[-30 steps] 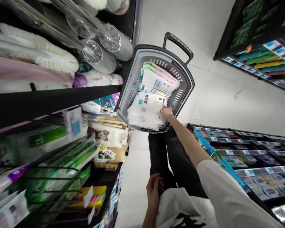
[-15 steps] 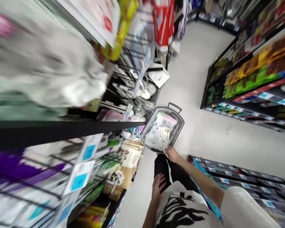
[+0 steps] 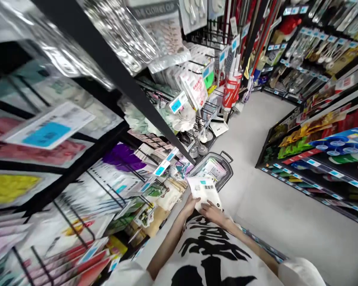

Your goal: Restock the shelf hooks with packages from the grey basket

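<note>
A flat white plastic package point(image 3: 205, 190) with dark print and a small blue label is held up in front of my shirt. My left hand point(image 3: 191, 203) grips its lower left edge, with the fingers mostly behind or against the package. At the lower right, my right hand point(image 3: 212, 213) holds the package too, its fingers bent over the front face. Just beyond stands a grey shopping basket point(image 3: 227, 174) with a folded-out handle. Inside it lies a package with pink and green edges and a barcode label point(image 3: 217, 169). The held package hides the near part of the basket.
Close on my left rises a black shelf rack point(image 3: 131, 89) with wire hooks, hanging packs and blue price tags point(image 3: 47, 134). Across the grey floor point(image 3: 250, 159) on the right stands a shelf of colourful packs point(image 3: 319, 139). Utensils hang at the far end point(image 3: 319, 55).
The white package has come up out of the basket toward my body. My left hand has moved from my thigh onto it. The view has tilted up and shows more of the aisle.
</note>
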Demonstrator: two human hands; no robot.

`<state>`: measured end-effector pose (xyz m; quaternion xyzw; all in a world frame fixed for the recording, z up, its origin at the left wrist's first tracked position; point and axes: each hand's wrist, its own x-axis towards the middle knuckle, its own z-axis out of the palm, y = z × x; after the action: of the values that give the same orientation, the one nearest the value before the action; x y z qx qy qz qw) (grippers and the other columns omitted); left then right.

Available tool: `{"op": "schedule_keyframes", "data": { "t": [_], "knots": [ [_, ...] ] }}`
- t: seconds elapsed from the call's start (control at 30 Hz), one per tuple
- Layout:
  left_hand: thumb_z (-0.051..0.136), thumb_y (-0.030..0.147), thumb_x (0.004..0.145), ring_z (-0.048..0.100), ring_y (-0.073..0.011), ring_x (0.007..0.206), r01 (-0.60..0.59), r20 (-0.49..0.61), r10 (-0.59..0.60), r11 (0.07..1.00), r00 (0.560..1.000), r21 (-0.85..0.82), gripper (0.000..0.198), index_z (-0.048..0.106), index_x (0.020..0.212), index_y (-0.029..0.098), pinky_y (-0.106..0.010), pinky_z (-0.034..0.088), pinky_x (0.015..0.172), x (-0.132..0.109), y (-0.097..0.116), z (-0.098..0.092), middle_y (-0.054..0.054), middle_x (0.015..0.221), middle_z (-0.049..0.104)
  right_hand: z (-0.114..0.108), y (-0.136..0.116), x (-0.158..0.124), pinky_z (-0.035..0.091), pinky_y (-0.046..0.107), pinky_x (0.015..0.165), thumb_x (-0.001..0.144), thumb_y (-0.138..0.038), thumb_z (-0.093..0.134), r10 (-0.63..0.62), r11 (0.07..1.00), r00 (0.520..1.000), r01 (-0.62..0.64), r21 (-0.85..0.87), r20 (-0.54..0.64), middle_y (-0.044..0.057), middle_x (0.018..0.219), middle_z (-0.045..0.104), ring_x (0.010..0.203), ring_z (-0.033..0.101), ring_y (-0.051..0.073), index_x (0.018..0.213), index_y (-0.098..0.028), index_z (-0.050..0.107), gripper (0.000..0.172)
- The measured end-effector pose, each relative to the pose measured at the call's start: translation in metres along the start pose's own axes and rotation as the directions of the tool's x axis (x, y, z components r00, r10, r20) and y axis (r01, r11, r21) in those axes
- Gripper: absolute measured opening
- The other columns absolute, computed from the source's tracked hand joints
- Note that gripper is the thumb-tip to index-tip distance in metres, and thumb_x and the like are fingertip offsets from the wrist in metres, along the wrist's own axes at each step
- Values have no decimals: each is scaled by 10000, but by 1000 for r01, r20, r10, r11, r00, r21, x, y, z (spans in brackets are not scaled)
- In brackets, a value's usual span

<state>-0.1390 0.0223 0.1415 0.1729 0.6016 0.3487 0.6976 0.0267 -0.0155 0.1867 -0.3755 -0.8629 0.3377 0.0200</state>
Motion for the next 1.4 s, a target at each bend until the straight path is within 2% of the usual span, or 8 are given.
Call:
{"op": "schedule_keyframes", "data": {
  "t": [0.17, 0.3, 0.37, 0.5, 0.7, 1.03, 1.3, 1.4],
  "knots": [
    [915, 352, 567, 716, -332, 993, -121, -31, 119, 991, 992, -52, 703, 649, 1177, 126, -442, 554, 894, -30, 26, 7, -160, 1073, 764, -53, -8, -25, 470, 401, 1101, 996, -262, 581, 120, 892, 928, 56, 450, -353, 82, 1200, 721, 1275, 594, 229, 1145, -243, 702, 193],
    [949, 355, 536, 723, -343, 986, -192, 7, 193, 979, 981, -72, 664, 683, 1100, 127, -446, 568, 883, -52, 61, 6, -174, 1087, 767, -89, 11, -36, 447, 484, 1113, 924, -411, 665, 553, 781, 538, -67, 621, -637, 140, 1350, 626, 1290, 563, 285, 1239, -235, 654, 361],
    [963, 357, 525, 728, -346, 966, -195, 69, 198, 979, 978, -60, 667, 693, 1086, 116, -445, 575, 863, -63, 78, 4, -188, 1089, 767, -103, 21, -37, 511, 494, 1029, 832, -464, 747, 681, 672, 444, -63, 738, -582, 160, 1364, 615, 1227, 607, 311, 1285, -217, 625, 530],
    [958, 350, 575, 724, -353, 1000, -251, 231, 248, 968, 941, -18, 643, 714, 1117, 105, -434, 580, 870, -84, 106, 6, -193, 1131, 761, -120, 21, -38, 596, 401, 785, 750, -481, 810, 749, 407, 547, 67, 911, -375, 139, 1129, 745, 943, 716, 287, 1116, -173, 708, 489],
    [887, 560, 662, 724, -329, 1010, -241, 102, 252, 964, 962, -110, 681, 710, 1148, 117, -411, 583, 868, -104, 123, 13, -184, 1179, 749, -121, -5, -44, 580, 347, 667, 755, -463, 809, 808, 403, 406, 149, 903, -427, 108, 939, 785, 778, 712, 253, 948, -149, 758, 372],
    [736, 546, 861, 690, -370, 1116, -170, 38, 186, 950, 982, -263, 583, 696, 1196, 71, -472, 547, 986, -123, 116, 9, -184, 1110, 770, -112, -20, -55, 610, 351, 667, 798, -537, 770, 788, 257, 511, 235, 937, -344, 112, 992, 785, 757, 729, 241, 1092, -168, 732, 474],
    [766, 643, 775, 671, -380, 1174, -163, 60, 193, 929, 979, -332, 633, 736, 1159, 141, -463, 571, 984, -126, 107, 10, -147, 1204, 752, -104, -13, -47, 580, 320, 622, 694, -483, 868, 913, 209, 289, 275, 939, -288, 73, 831, 766, 672, 689, 203, 1049, -150, 749, 501],
    [791, 652, 738, 708, -372, 1098, -127, 62, 159, 925, 985, -357, 660, 732, 1163, 151, -459, 599, 919, -128, 109, 8, -143, 1170, 765, -98, -6, -48, 571, 312, 634, 677, -465, 880, 922, 210, 262, 280, 937, -285, 45, 770, 741, 658, 673, 185, 986, -156, 745, 457]
  ]
}}
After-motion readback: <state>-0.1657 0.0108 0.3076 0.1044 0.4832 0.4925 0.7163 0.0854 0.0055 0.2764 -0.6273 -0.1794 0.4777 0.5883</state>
